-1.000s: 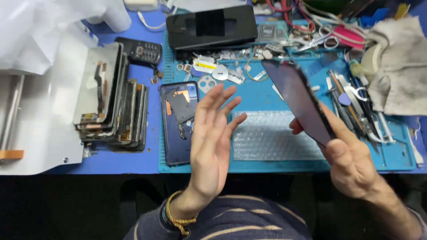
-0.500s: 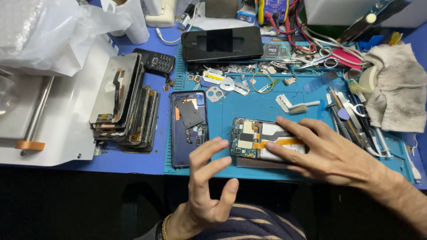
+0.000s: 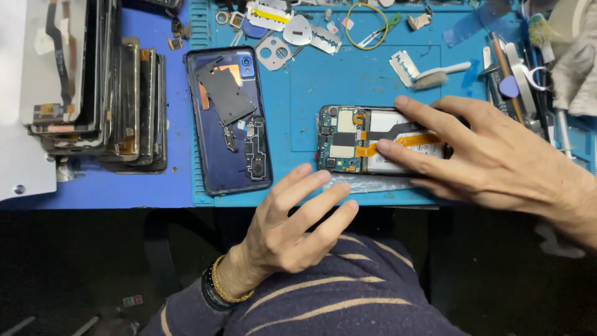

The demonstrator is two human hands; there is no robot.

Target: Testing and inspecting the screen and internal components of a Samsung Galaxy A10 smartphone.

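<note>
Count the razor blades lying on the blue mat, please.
2: one razor blade near the top centre beside a grey pick, another razor blade right of it by the small brush. More may lie beyond the frame.

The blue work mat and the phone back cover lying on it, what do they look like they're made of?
The blue work mat looks like soft rubber or silicone: matte, with moulded grooves and recessed panels. The phone back cover looks like glossy dark blue plastic, perhaps glass, since its rim shines; a matte black sheet and copper-coloured foil lie inside it.

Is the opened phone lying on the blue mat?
Yes, the opened phone lies flat on the blue mat, under the right hand.
</note>
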